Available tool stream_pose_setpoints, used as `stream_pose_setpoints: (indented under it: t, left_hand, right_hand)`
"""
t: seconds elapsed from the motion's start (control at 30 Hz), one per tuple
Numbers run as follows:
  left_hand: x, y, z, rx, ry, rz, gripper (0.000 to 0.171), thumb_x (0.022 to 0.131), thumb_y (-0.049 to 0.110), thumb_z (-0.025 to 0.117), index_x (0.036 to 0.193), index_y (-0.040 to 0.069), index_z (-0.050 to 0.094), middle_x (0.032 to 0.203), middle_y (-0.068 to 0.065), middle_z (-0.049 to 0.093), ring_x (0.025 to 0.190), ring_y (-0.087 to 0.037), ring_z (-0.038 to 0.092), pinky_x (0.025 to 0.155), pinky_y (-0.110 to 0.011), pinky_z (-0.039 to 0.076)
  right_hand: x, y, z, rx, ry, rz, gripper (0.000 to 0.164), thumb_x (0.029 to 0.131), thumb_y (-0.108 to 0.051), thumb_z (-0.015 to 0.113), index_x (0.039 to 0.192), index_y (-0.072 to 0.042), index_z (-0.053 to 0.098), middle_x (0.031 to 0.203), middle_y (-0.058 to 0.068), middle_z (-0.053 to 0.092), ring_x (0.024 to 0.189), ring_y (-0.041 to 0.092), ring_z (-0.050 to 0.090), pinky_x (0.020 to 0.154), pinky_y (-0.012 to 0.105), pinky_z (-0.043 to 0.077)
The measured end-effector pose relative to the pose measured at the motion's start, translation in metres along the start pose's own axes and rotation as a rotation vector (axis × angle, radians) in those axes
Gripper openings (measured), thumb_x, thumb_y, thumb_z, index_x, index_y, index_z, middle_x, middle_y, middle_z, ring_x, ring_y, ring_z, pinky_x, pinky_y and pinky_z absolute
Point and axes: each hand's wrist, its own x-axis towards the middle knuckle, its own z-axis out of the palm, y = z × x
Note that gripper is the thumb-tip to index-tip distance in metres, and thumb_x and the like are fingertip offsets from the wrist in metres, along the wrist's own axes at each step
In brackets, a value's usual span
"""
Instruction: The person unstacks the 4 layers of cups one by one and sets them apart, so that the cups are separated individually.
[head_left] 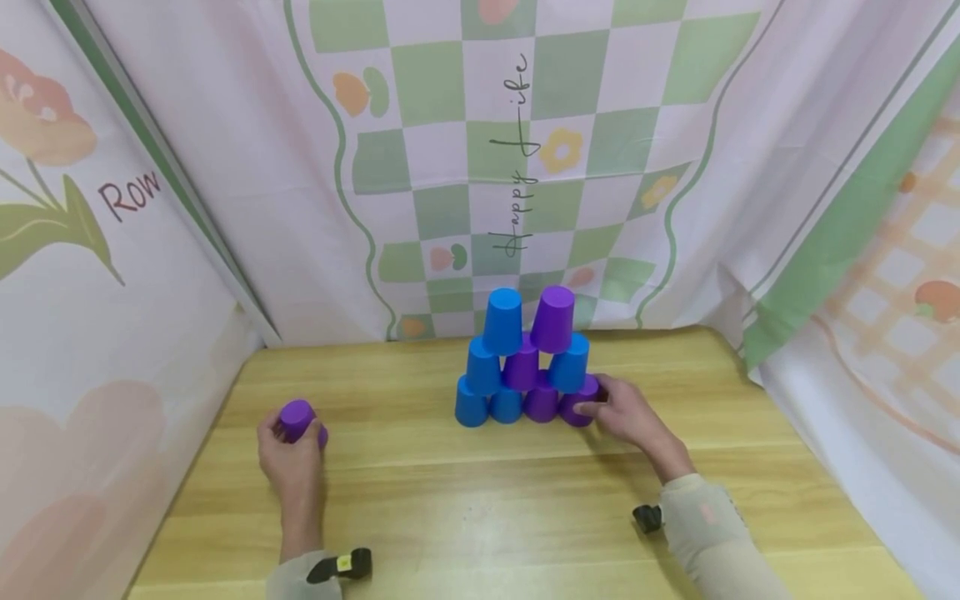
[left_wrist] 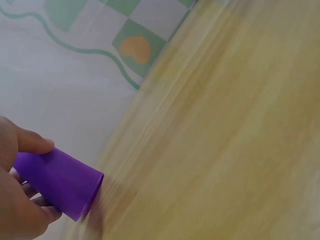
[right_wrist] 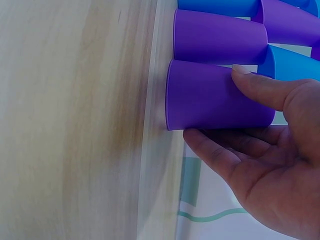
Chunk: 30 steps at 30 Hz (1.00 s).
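Cup pyramid (head_left: 527, 358), centre of frame: nine upturned blue and purple cups in three tiers on the worktop (head_left: 480, 492). Right hand (head_left: 626, 414) at its lower right corner, thumb and fingers pinching the end purple cup (right_wrist: 217, 97); a nudge or tug there would likely topple the tiers above. Left hand (head_left: 291, 454), lower left of frame, forearm stretched forward, fingers curled round a lone purple cup (left_wrist: 57, 181) at the worktop.

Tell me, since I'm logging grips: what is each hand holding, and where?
The left hand grips a loose purple cup around its side. The right hand holds the pyramid's bottom right purple cup by its side.
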Motion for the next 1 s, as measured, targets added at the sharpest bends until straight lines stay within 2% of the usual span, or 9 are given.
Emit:
stream_pose_setpoints:
  t: [0.23, 0.47, 1.0]
  left_hand:
    - [-0.0008, -0.0005, -0.0028, 0.001, 0.017, 0.0, 0.063, 0.092, -0.003, 0.07, 0.15, 0.0, 0.044, 0.154, -0.029, 0.049, 0.146, -0.044, 0.046, 0.123, -0.058, 0.038]
    - [-0.0019, -0.0028, -0.003, -0.002, -0.004, -0.011, 0.064, 0.093, -0.004, 0.069, 0.151, 0.0, 0.041, 0.159, -0.029, 0.044, 0.149, -0.044, 0.042, 0.123, -0.059, 0.036]
    - [-0.004, -0.0042, -0.0012, -0.012, -0.021, -0.007, 0.068, 0.091, -0.009, 0.064, 0.153, -0.001, 0.037, 0.161, -0.029, 0.04, 0.151, -0.045, 0.038, 0.125, -0.06, 0.033]
  right_hand:
    - [0.0008, 0.0, 0.0003, -0.008, 0.013, -0.017, 0.043, 0.096, -0.02, 0.074, 0.13, 0.005, 0.065, 0.114, 0.018, 0.074, 0.103, 0.031, 0.069, 0.09, 0.051, 0.06]
    - [0.0011, 0.0027, 0.0007, -0.002, 0.018, -0.019, 0.036, 0.096, -0.02, 0.076, 0.124, 0.002, 0.068, 0.107, 0.013, 0.075, 0.096, 0.026, 0.068, 0.085, 0.045, 0.059]
    - [0.0013, 0.0037, 0.001, -0.005, 0.019, -0.027, 0.035, 0.095, -0.02, 0.076, 0.122, 0.002, 0.069, 0.105, 0.012, 0.074, 0.094, 0.025, 0.068, 0.083, 0.042, 0.059]
